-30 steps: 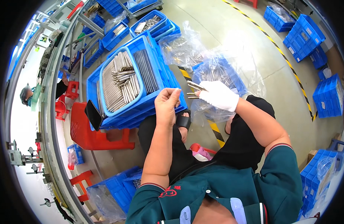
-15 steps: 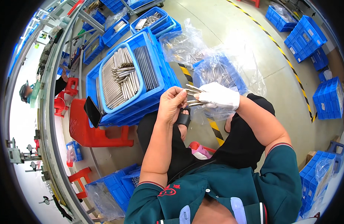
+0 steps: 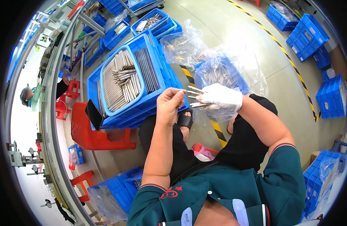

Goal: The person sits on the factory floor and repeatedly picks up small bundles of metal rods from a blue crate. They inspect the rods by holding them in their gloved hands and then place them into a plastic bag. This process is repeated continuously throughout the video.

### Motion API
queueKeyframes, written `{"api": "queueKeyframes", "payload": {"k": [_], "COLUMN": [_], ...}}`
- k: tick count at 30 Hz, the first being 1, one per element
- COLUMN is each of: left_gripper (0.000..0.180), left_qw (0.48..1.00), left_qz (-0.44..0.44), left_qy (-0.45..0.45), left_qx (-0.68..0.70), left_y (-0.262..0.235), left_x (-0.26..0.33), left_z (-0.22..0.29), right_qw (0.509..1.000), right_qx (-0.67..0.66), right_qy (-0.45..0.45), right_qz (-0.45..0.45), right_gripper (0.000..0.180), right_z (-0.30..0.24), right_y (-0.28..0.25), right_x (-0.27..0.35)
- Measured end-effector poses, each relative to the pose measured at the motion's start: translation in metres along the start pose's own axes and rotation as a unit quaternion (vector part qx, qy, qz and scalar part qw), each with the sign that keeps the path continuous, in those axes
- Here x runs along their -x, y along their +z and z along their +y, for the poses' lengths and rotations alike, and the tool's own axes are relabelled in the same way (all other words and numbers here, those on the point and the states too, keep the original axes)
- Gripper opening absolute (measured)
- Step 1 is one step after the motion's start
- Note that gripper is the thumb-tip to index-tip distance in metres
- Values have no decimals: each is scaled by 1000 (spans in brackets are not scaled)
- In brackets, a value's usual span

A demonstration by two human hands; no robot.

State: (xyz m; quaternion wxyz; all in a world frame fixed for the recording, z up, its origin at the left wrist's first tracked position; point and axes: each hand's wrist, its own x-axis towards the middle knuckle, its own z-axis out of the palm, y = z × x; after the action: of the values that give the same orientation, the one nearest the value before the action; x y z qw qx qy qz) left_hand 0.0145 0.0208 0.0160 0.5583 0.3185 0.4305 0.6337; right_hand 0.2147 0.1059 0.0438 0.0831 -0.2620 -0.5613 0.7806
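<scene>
My right hand [image 3: 223, 97], in a white glove, is closed around several slim metal rods [image 3: 196, 90] that fan out toward the left. My bare left hand [image 3: 168, 107] is beside their ends, thumb and fingers pinched together. Whatever may be in that pinch is too small or hidden to name. Just left of my left hand, a light-blue tray [image 3: 145, 89] holds rows of similar rods [image 3: 115, 81], some stacked crosswise. Beyond my right hand, a plastic-lined blue crate [image 3: 239, 75] contains a loose heap of rods [image 3: 218, 73].
The tray rests on stacked blue crates [image 3: 169, 71] beside a red stool [image 3: 83, 128]. Clear plastic bags [image 3: 184, 45] spread by the lined crate. More blue crates [image 3: 307, 35] stand at right, past striped floor tape [image 3: 282, 56]. A person [image 3: 26, 94] is at far left.
My left hand has shifted slightly left, away from the rods in my right hand. The right hand stays nearly in place, its rods fanned a little differently.
</scene>
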Motion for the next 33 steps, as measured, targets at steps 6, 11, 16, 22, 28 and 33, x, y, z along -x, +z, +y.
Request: {"api": "queueKeyframes", "payload": {"k": [6,11,16,22,28,33], "left_gripper": [14,14,13,11,14,14], "left_qw": [999,996,996,1000,998,991], "left_qz": [-13,-8,-16,-4,3,-25], "left_qy": [-26,-39,-45,-27,-34,-81], "left_qx": [-16,-84,-73,-9,44,100], "left_y": [-3,-2,-7,1,4,-1], "left_x": [-1,1,0,1,-2,-3], "left_z": [-4,1,-3,-10,-12,-19], "right_qw": [994,958,949,970,938,930], "right_qx": [105,277,303,234,317,343], "right_qy": [10,-48,-52,-50,-101,-82], "right_qz": [-10,59,70,45,99,99], "right_gripper": [30,41,41,39,47,47], "right_z": [0,3,1,13,13,8], "right_y": [3,7,12,4,4,7], "right_x": [-2,-4,-3,-7,-10,-8]}}
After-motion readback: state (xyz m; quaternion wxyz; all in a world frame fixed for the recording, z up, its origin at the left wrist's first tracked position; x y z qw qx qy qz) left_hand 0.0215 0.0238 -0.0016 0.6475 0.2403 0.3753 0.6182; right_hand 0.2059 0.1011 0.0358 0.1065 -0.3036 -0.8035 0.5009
